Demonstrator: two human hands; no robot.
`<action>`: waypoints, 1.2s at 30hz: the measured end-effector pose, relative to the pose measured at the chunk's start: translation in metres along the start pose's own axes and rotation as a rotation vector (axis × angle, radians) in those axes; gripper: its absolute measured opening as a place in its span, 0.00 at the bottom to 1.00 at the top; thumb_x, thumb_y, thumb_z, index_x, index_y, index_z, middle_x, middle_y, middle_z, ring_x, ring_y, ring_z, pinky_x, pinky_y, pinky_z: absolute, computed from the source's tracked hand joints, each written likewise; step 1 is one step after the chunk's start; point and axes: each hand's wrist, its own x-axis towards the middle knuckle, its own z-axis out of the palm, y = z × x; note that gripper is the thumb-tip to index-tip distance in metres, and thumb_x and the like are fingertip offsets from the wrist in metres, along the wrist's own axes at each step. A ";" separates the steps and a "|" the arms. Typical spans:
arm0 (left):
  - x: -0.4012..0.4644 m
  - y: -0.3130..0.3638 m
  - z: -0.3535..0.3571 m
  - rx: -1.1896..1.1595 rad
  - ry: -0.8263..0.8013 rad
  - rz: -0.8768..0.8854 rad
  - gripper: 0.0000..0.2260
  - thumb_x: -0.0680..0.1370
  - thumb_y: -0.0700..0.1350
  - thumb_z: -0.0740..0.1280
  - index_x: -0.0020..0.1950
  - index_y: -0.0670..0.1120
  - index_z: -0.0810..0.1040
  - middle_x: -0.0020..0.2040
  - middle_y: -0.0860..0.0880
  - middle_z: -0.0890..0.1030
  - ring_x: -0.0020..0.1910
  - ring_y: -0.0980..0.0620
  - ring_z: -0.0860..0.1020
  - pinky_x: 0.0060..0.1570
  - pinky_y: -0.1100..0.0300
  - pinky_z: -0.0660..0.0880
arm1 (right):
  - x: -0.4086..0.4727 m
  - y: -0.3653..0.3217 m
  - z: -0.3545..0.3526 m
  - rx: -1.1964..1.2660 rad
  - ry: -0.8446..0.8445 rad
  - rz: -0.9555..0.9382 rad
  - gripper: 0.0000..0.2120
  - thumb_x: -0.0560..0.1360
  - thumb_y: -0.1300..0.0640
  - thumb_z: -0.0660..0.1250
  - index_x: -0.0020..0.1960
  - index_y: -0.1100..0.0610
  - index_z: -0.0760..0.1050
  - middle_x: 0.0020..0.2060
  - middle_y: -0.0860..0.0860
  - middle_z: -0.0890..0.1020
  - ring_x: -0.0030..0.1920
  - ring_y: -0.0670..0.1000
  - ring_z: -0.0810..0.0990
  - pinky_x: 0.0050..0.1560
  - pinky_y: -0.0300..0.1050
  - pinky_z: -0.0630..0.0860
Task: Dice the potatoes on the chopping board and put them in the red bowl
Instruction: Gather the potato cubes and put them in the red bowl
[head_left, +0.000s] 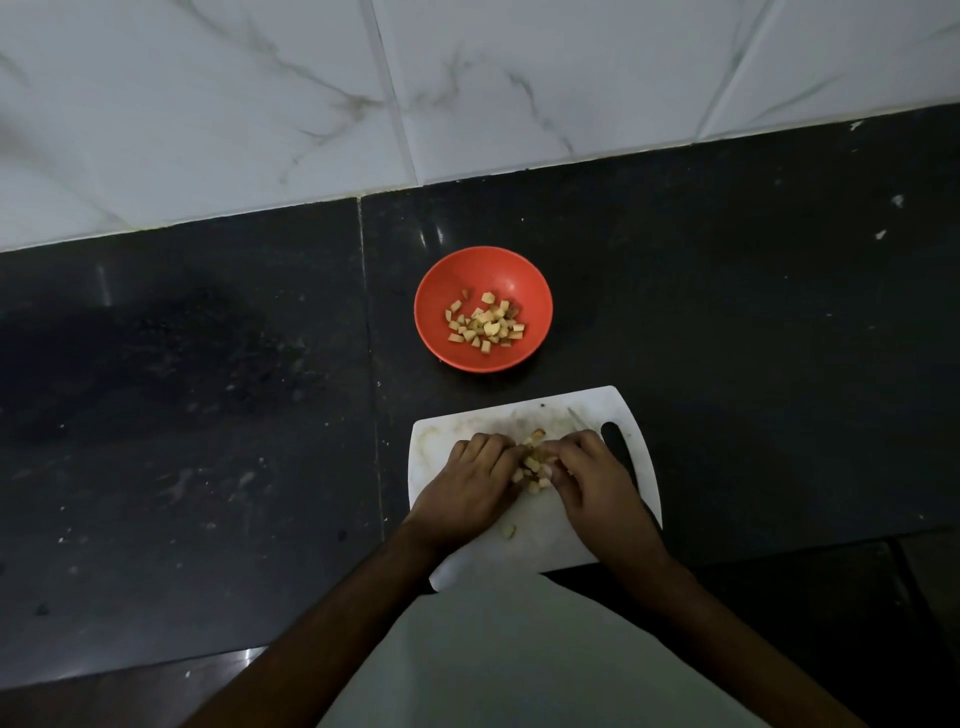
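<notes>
Lower centre, left hand (475, 480) and right hand (597, 480) cupped together around diced potato (534, 462) on white chopping board (447, 441), fingertips hidden, knife (582, 419) largely covered, red bowl (447, 291) above partly filled.

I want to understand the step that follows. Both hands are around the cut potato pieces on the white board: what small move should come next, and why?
Probably close the left hand and right hand under the heap of diced potato pieces and lift it. The pile sits gathered between them on the white plastic chopping board, and the round red bowl just beyond already holds dice.
</notes>
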 end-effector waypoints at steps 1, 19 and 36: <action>0.001 0.000 -0.001 -0.014 0.000 -0.010 0.15 0.81 0.49 0.59 0.66 0.45 0.73 0.58 0.47 0.75 0.55 0.46 0.73 0.51 0.55 0.66 | 0.000 0.001 -0.001 0.007 0.012 -0.017 0.12 0.81 0.59 0.62 0.62 0.52 0.78 0.54 0.45 0.74 0.53 0.39 0.74 0.55 0.27 0.68; 0.001 0.001 -0.005 -0.125 0.069 -0.034 0.05 0.78 0.40 0.59 0.53 0.46 0.71 0.45 0.48 0.72 0.43 0.51 0.69 0.45 0.58 0.67 | 0.025 0.018 0.019 -0.488 -0.098 -0.343 0.27 0.78 0.34 0.56 0.67 0.52 0.72 0.58 0.51 0.74 0.51 0.51 0.74 0.50 0.48 0.74; 0.005 0.019 -0.034 -0.655 0.375 -0.609 0.09 0.83 0.39 0.61 0.47 0.50 0.77 0.43 0.56 0.79 0.45 0.57 0.78 0.45 0.68 0.72 | 0.034 -0.007 0.014 -0.280 -0.186 -0.010 0.12 0.83 0.50 0.53 0.53 0.54 0.72 0.46 0.48 0.77 0.45 0.49 0.78 0.45 0.48 0.75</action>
